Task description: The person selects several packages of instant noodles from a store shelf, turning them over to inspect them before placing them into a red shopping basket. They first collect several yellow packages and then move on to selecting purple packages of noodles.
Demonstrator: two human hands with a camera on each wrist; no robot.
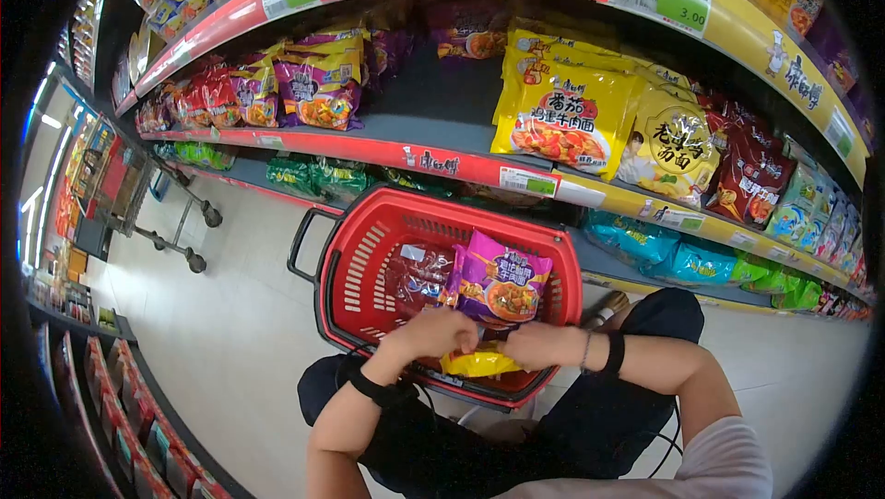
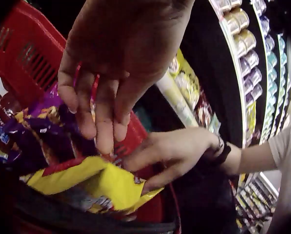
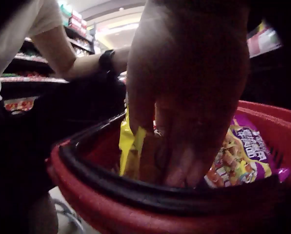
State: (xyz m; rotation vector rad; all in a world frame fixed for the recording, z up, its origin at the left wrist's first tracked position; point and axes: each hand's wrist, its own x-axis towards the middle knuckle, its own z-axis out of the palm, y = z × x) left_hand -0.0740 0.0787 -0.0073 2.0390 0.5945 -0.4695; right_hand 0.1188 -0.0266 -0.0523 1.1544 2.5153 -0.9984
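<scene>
A red shopping basket (image 1: 373,236) holds several instant noodle packets. In its front part a yellow noodle packet (image 1: 483,363) stands along the near wall. My right hand (image 1: 544,347) pinches this packet's right end between thumb and fingers, as the left wrist view also shows. My left hand (image 2: 121,63) hangs just above the packets, its fingers loosely bent and holding nothing. Beyond both hands lies a purple noodle packet (image 1: 505,282), face up. Dark red packets (image 1: 419,280) lie to its left. The yellow packet's lower part is hidden by the basket and hands.
Behind the basket a shelf (image 1: 433,160) bears yellow noodle packets (image 1: 564,121), purple ones (image 1: 318,89) and dark red ones (image 1: 751,167). Teal packets (image 1: 636,239) fill the level below. A metal cart (image 1: 175,213) stands at the left on the pale floor (image 1: 217,301). The basket's black handle (image 1: 304,250) sticks out leftward.
</scene>
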